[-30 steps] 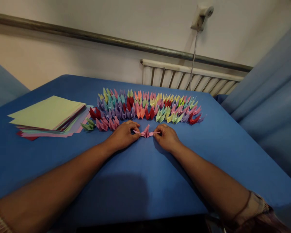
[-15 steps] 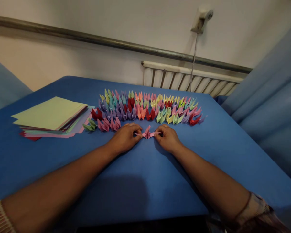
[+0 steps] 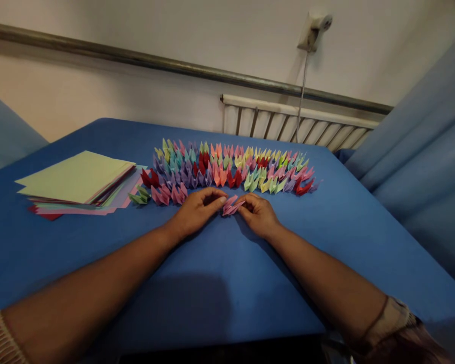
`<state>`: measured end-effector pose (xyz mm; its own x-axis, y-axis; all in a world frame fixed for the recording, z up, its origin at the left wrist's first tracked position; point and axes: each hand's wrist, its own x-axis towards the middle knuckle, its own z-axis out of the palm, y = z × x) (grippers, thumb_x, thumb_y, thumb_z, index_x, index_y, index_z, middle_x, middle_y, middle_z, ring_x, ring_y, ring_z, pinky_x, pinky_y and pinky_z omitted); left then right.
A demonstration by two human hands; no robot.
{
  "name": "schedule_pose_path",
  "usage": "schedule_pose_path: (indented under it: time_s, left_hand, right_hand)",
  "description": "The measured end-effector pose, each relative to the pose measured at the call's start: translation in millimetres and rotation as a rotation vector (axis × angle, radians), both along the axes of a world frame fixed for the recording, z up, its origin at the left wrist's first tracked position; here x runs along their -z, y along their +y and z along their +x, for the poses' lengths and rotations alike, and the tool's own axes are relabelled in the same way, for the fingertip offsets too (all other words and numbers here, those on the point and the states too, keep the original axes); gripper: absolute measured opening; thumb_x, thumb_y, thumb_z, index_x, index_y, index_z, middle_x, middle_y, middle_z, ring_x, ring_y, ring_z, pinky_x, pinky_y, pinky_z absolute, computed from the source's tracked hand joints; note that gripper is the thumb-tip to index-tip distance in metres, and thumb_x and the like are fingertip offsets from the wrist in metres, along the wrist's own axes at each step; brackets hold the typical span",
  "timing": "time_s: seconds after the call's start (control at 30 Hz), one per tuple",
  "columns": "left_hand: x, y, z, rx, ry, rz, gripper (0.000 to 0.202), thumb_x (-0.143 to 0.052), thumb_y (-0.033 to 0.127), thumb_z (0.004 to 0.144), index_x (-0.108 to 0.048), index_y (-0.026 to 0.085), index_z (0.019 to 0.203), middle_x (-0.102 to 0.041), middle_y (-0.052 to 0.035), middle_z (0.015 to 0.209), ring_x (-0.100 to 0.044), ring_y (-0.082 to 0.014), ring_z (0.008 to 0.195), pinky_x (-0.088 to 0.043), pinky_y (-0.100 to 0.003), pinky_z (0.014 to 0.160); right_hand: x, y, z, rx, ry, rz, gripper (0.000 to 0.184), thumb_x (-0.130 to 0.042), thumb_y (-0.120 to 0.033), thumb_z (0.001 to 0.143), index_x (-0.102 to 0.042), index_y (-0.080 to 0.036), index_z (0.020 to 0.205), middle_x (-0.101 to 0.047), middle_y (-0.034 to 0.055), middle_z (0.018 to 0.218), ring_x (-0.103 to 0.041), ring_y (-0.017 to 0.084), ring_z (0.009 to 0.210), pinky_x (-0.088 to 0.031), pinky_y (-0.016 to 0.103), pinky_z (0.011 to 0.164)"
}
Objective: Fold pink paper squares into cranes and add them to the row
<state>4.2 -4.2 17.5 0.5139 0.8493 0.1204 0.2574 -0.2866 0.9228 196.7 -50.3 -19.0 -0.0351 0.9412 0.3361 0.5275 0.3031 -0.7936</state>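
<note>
A small pink folded paper crane (image 3: pixel 232 205) lies on the blue table (image 3: pixel 220 283) between my two hands. My right hand (image 3: pixel 258 216) pinches its right end with curled fingers. My left hand (image 3: pixel 197 210) rests on the table at its left end, the index finger stretched out and touching the paper. Just beyond my hands stand several rows of folded paper cranes (image 3: pixel 231 167) in pink, purple, red, yellow, green and teal.
A stack of coloured square paper sheets (image 3: pixel 79 183), light green on top, lies at the left of the table. A radiator (image 3: pixel 299 126) and a wall rail run behind the table. Blue fabric (image 3: pixel 420 151) hangs at the right.
The pink crane's two ends were pulled apart between both hands; now they are folded together into a compact shape. Both hands have moved closer, and my left fingers have loosened.
</note>
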Motion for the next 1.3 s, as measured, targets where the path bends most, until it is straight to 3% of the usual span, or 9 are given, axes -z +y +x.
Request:
schedule_pose_path:
  time_s: [0.1,0.2,0.4,0.57,0.67,0.77,1.0,1.17,1.3]
  left_hand:
    - [0.2,3.4,-0.7,-0.049,-0.084,-0.116,0.039,-0.065,0.045,0.083,-0.069,0.016,0.109,-0.071,-0.0086,0.111,-0.064,-0.0227,0.105,-0.048,-0.039,0.096]
    - [1.2,5.5,-0.4,0.068,-0.150,-0.245,0.039,-0.071,0.042,0.078,-0.071,0.018,0.109,-0.071,-0.0076,0.115,-0.064,-0.0225,0.108,-0.046,-0.040,0.099]
    - [-0.7,4.7,-0.8,0.204,-0.188,-0.396,0.036,-0.078,0.033,0.072,-0.070,0.016,0.102,-0.074,-0.0059,0.092,-0.068,-0.0164,0.080,-0.053,-0.034,0.082]
    - [-0.5,7.1,-1.6,0.241,-0.154,-0.328,0.025,-0.079,0.031,0.071,-0.070,0.014,0.087,-0.072,-0.0063,0.094,-0.068,-0.0174,0.086,-0.053,-0.035,0.086]
    - [3.1,9.4,-1.7,0.248,-0.156,-0.310,0.026,-0.079,0.031,0.071,-0.069,0.015,0.089,-0.072,-0.0062,0.096,-0.067,-0.0174,0.088,-0.052,-0.035,0.087]
    - [6.5,10.5,-1.6,0.229,-0.140,-0.292,0.027,-0.078,0.031,0.070,-0.069,0.016,0.091,-0.072,-0.0038,0.088,-0.067,-0.0160,0.082,-0.053,-0.035,0.083]
    - [5.8,9.6,-0.1,0.171,-0.084,-0.159,0.017,-0.074,0.032,0.071,-0.068,0.016,0.070,-0.073,-0.0058,0.089,-0.067,-0.0189,0.085,-0.052,-0.037,0.086]
    - [-0.7,7.7,1.0,0.112,-0.008,-0.090,0.011,-0.069,0.028,0.072,-0.069,0.017,0.071,-0.072,-0.0032,0.080,-0.067,-0.0177,0.077,-0.053,-0.034,0.079]
    - [-1.8,7.9,1.5,0.088,-0.005,-0.060,0.016,-0.067,0.032,0.074,-0.071,0.017,0.077,-0.073,-0.0037,0.083,-0.067,-0.0190,0.080,-0.053,-0.035,0.081]
  right_hand:
    - [-4.6,-3.3,0.2,-0.065,-0.029,0.046,0.012,-0.055,-0.014,0.087,-0.065,-0.020,0.089,-0.062,0.0009,0.084,-0.057,0.014,0.077,-0.044,0.025,0.072]
    - [-10.3,-9.0,-1.3,-0.161,-0.087,0.075,0.013,-0.052,-0.013,0.089,-0.062,-0.020,0.089,-0.061,0.0014,0.086,-0.057,0.014,0.080,-0.044,0.026,0.075]
    - [-16.9,-16.6,-3.9,-0.200,-0.158,0.071,0.009,-0.052,-0.016,0.088,-0.059,-0.020,0.084,-0.060,0.0003,0.080,-0.056,0.014,0.074,-0.043,0.026,0.071]
    - [-18.0,-16.5,-3.6,-0.158,-0.114,0.030,0.006,-0.055,-0.019,0.087,-0.059,-0.020,0.083,-0.062,-0.0008,0.078,-0.056,0.013,0.071,-0.042,0.025,0.068]
    - [-17.6,-16.2,-3.4,-0.153,-0.092,0.021,0.007,-0.056,-0.019,0.087,-0.060,-0.020,0.081,-0.061,-0.0010,0.075,-0.054,0.012,0.068,-0.041,0.024,0.065]
    - [-16.4,-15.8,-3.4,-0.142,-0.068,-0.004,0.007,-0.055,-0.019,0.087,-0.060,-0.020,0.081,-0.061,-0.0014,0.074,-0.054,0.011,0.065,-0.041,0.023,0.063]
    - [-14.1,-15.0,-3.6,-0.166,-0.080,-0.014,0.011,-0.055,-0.022,0.089,-0.061,-0.019,0.080,-0.062,-0.0014,0.073,-0.053,0.011,0.064,-0.040,0.023,0.061]
    - [-12.1,-15.6,-3.9,-0.189,-0.073,-0.014,0.008,-0.057,-0.016,0.085,-0.062,-0.021,0.080,-0.060,-0.0036,0.071,-0.053,0.010,0.063,-0.041,0.022,0.062]
    - [-11.8,-15.0,-3.4,-0.181,-0.076,-0.002,0.009,-0.056,-0.014,0.085,-0.063,-0.020,0.082,-0.061,-0.0027,0.074,-0.055,0.011,0.066,-0.042,0.023,0.065]
